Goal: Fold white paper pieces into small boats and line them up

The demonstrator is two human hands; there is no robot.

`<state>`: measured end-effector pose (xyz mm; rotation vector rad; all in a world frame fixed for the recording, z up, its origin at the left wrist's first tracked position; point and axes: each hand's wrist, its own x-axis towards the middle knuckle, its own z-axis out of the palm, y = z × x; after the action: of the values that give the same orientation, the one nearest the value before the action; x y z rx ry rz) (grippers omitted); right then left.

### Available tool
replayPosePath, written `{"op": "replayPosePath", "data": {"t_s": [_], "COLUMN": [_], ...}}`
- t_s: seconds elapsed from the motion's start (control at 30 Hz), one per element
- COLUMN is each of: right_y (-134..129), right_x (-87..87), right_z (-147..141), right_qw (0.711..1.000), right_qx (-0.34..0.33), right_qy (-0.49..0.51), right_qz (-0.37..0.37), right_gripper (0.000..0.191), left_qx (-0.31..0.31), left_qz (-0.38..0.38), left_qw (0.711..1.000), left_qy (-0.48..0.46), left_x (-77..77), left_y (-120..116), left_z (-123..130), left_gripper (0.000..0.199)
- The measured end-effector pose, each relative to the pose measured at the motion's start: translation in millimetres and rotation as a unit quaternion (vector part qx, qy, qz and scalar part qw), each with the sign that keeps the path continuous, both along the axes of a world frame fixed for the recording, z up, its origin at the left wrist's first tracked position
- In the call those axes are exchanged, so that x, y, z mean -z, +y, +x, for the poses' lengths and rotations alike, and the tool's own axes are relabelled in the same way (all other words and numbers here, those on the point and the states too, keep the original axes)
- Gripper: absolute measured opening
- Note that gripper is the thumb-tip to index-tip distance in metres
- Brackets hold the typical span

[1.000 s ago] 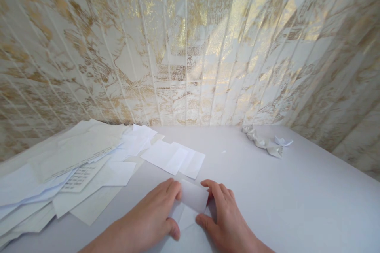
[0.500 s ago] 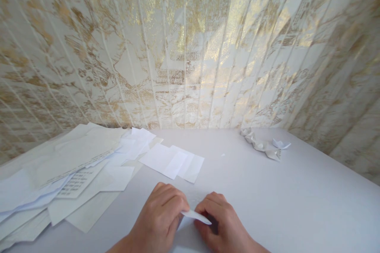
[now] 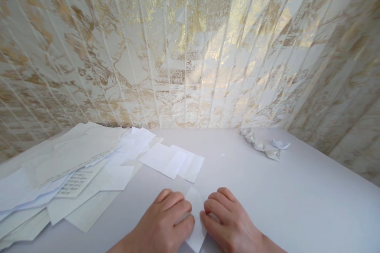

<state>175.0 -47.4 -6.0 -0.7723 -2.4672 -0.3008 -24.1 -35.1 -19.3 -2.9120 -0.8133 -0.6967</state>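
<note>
A folded white paper (image 3: 197, 207) is located on the near side of the table (image 3: 285, 201), between the two hands, with its narrow tip directed toward the far side. Its left edge is overlapped by the left hand (image 3: 163, 219), whose fingers are curled, with the thumb laid close to the forefinger over the paper. The right edge is met by the right hand (image 3: 227, 219), likewise with curled fingers and the thumb brought to the paper. Whether the paper is clamped by either hand or merely pressed cannot be told, as the undersides of the fingers are hidden.

Beyond the left hand, a white sheet (image 3: 157, 160) is noted, overlapped with a second sheet (image 3: 193, 168); both are laid flat. The left side is occupied by a spread pile of papers (image 3: 86, 146), in which a printed sheet (image 3: 77, 180) is included. A small scrap (image 3: 223, 154) is found near the middle. At the far right, a row of crumpled grey paper (image 3: 259, 145) is observed, with a small folded white piece (image 3: 280, 144) beside it. The background is formed by gold-patterned fabric (image 3: 184, 55) hung in folds.
</note>
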Motion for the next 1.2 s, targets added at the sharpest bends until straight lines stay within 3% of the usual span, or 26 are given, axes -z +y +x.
{"op": "replayPosePath", "data": {"t_s": [0.1, 0.23, 0.33, 0.47, 0.6, 0.83, 1.2], "right_y": [0, -3, -5, -6, -9, -11, -14], "right_x": [2.7, 5.6, 6.1, 5.8, 8.2, 9.0, 8.8], "right_z": [-1, 2, 3, 0, -6, -15, -20], "right_qw": [0.997, 0.989, 0.971, 0.943, 0.929, 0.920, 0.915], "right_qx": [-0.019, -0.018, 0.002, 0.035, 0.065, 0.113, 0.152], "right_qy": [-0.043, -0.007, 0.033, 0.079, 0.119, 0.139, 0.147], "right_qz": [-0.062, -0.149, -0.236, -0.322, -0.343, -0.349, -0.344], "right_gripper": [0.032, 0.020, 0.018, 0.019, 0.016, 0.015, 0.014], "left_qx": [0.001, -0.024, -0.052, -0.125, -0.171, -0.178, -0.211], "left_qz": [-0.018, -0.082, -0.163, -0.268, -0.308, -0.290, -0.290], "left_qw": [0.998, 0.995, 0.985, 0.954, 0.934, 0.941, 0.932], "left_qy": [0.062, 0.056, -0.001, -0.050, -0.050, -0.008, 0.049], "left_x": [13.4, 26.3, 20.4, -0.5, -8.6, -2.9, -13.9], "left_y": [1, -2, -8, -13, -12, -9, -10], "left_z": [-1, -4, -4, 1, 7, 9, 16], "left_gripper": [0.019, 0.008, 0.011, 0.013, 0.015, 0.012, 0.016]}}
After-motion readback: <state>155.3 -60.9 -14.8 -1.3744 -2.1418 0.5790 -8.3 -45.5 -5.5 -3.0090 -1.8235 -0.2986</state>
